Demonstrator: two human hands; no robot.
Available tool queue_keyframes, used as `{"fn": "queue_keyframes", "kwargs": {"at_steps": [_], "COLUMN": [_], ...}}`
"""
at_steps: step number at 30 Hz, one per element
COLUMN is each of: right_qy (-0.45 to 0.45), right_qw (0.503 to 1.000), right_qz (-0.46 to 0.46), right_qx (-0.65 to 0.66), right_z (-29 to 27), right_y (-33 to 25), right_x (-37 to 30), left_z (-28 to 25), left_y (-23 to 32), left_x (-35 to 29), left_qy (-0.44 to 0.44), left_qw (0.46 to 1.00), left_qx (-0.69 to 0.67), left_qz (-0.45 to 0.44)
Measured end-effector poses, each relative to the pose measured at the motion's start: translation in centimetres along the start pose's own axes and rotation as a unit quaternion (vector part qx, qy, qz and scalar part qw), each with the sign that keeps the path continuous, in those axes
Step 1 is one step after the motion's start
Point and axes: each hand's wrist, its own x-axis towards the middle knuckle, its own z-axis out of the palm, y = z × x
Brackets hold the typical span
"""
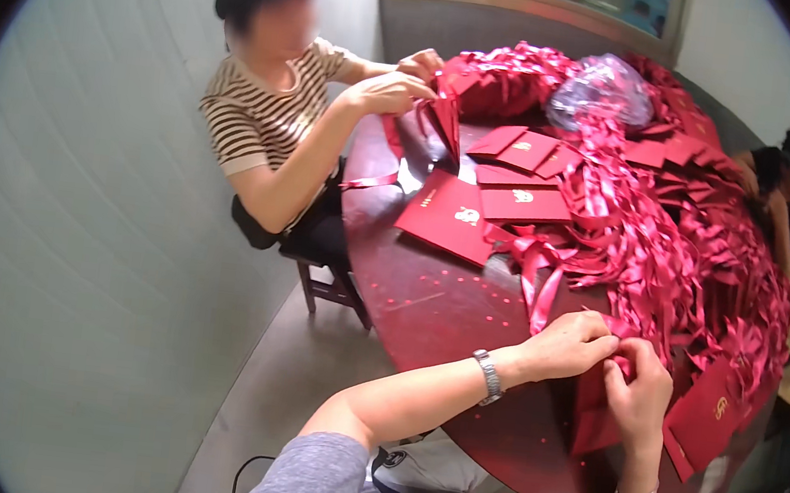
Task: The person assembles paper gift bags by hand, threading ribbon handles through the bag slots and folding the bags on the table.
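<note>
Close together at the near side of the table, my left hand (569,346) and my right hand (641,391) both pinch a shiny red ribbon (621,329). Below my fingers hangs a red paper bag (593,420), partly hidden by my right hand; the ribbon seems to belong to it. Just right of my right hand lies another red bag (709,419) with a gold mark. A large heap of pink-red ribbons (641,265) spreads beyond my hands, attached to many flat red bags.
A dark red round table (426,318) carries everything, with small red dots scattered on it. Flat red bags (452,216) lie at the left. Clear plastic (602,93) sits on the far pile. A person in stripes (278,116) handles red bags; another person (787,184) sits at right.
</note>
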Motion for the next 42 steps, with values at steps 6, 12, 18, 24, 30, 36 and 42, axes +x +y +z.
{"fn": "queue_keyframes", "kwargs": {"at_steps": [6,12,18,24,30,36,42], "right_qy": [-0.013,0.031,0.023,-0.015,-0.013,-0.055,-0.116], "right_qw": [0.998,0.987,0.991,0.99,0.997,0.994,0.981], "right_qz": [-0.041,-0.114,-0.099,-0.108,-0.07,-0.095,-0.124], "right_qx": [-0.052,-0.105,-0.091,-0.086,-0.042,-0.026,-0.089], "right_z": [0.4,0.4,0.4,1.1,0.5,-0.6,-1.5], "right_y": [1.0,0.2,0.5,1.6,1.8,0.5,-0.6], "right_x": [-0.6,-0.9,-1.5,-1.7,-1.6,-0.4,-1.0], "left_z": [-0.9,-1.6,-0.9,-0.8,-1.0,0.1,0.2], "left_y": [-0.9,-1.0,-1.5,-3.3,-1.4,-0.7,0.4], "left_x": [0.7,1.1,1.0,0.7,1.7,0.3,-1.8], "left_qy": [-0.057,-0.174,-0.204,-0.228,-0.245,-0.212,-0.175], "left_qw": [0.998,0.984,0.979,0.972,0.967,0.976,0.97], "left_qx": [-0.014,-0.024,0.004,-0.053,-0.021,0.05,0.151], "left_qz": [-0.027,-0.004,0.001,-0.005,-0.071,-0.016,0.07]}}
